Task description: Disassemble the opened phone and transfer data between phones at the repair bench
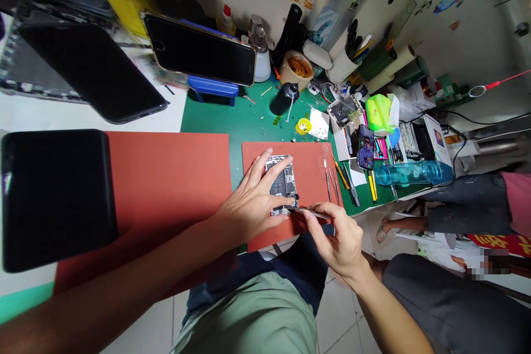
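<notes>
An opened phone [284,181], its battery and circuit board exposed, lies on a red-brown mat [315,157]. Across it my left hand [255,199] is spread, fingers apart, touching its frame and lower end. My right hand [338,238] pinches a slim metal tool [313,212], whose tip meets the phone's lower end near my left thumb. The tool's exact kind is too small to make out. To the right on the mat lie a few thin metal tools [327,180].
A phone on a blue stand [213,87], a black bottle [284,98] and a yellow cap [303,126] stand behind the mat. Large dark tablets [58,199] lie left. A tool box [342,144] and a blue bottle [409,173] are right. Another person's leg [440,287] is close by.
</notes>
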Tool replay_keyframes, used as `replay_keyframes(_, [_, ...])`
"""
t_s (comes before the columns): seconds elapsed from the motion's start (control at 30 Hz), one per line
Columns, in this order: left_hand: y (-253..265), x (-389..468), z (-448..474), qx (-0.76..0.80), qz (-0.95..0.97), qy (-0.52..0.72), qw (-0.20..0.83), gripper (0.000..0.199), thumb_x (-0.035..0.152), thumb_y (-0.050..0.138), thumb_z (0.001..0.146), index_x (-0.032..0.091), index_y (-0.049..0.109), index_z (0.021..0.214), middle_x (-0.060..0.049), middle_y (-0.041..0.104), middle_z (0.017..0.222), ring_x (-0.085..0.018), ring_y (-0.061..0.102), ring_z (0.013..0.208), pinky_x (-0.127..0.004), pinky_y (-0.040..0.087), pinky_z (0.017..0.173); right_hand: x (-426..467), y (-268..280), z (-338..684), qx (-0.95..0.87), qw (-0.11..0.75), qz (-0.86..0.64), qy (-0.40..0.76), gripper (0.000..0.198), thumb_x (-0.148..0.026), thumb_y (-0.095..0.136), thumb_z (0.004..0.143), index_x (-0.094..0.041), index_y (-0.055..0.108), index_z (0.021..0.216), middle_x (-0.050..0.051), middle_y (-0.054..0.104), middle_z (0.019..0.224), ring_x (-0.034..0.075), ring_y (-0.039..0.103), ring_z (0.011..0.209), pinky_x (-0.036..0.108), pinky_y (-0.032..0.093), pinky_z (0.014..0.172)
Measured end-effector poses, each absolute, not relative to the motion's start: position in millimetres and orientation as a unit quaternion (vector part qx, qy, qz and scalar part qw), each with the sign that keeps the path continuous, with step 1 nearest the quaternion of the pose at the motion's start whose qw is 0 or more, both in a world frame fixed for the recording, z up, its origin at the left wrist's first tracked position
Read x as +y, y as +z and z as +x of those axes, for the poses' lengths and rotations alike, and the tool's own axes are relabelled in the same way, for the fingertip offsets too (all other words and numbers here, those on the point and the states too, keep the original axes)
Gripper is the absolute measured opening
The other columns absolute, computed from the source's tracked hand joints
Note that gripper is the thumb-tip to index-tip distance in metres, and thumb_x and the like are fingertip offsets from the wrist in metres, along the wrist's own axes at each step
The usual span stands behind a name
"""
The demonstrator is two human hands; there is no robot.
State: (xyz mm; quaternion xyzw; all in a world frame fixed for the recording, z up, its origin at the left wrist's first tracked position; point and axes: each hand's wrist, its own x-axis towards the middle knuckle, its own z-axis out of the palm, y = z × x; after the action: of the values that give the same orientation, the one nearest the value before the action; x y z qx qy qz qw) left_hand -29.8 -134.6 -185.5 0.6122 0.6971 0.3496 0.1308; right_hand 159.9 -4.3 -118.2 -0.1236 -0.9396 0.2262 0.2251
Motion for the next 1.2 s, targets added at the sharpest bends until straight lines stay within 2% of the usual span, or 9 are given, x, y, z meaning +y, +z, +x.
replay_keyframes(0.5, [-186, -135, -29, 0.695, 0.610, 0.354, 0.138, 0.032, 0.021, 0.087, 0.087, 0.035, 0.082, 0.116, 0.001, 0.005, 0.180, -0.048, -0.002, 0.164, -0.077, 0.022, 0.129, -3, -111, 150, -0.954, 0.217, -0.072, 0.193, 0.022, -0.008, 0.070, 0.098, -0.016, 0.060, 0.116, 0.003, 0.073, 0.090, 0.012, 0.068, 0.071, 0.025, 0.057, 0.067])
replay_keyframes(1.2, [-188, -135, -30, 0.697, 0.612, 0.348, 0.134, 0.031, 0.024, 0.085, 0.089, 0.037, 0.082, 0.117, 0.001, 0.007, 0.180, -0.047, -0.001, 0.165, -0.076, 0.027, 0.128, -3, -111, 151, -0.952, 0.223, -0.086, 0.189, 0.020, -0.009, 0.070, 0.099, -0.016, 0.060, 0.115, 0.003, 0.072, 0.089, 0.012, 0.069, 0.070, 0.024, 0.056, 0.066])
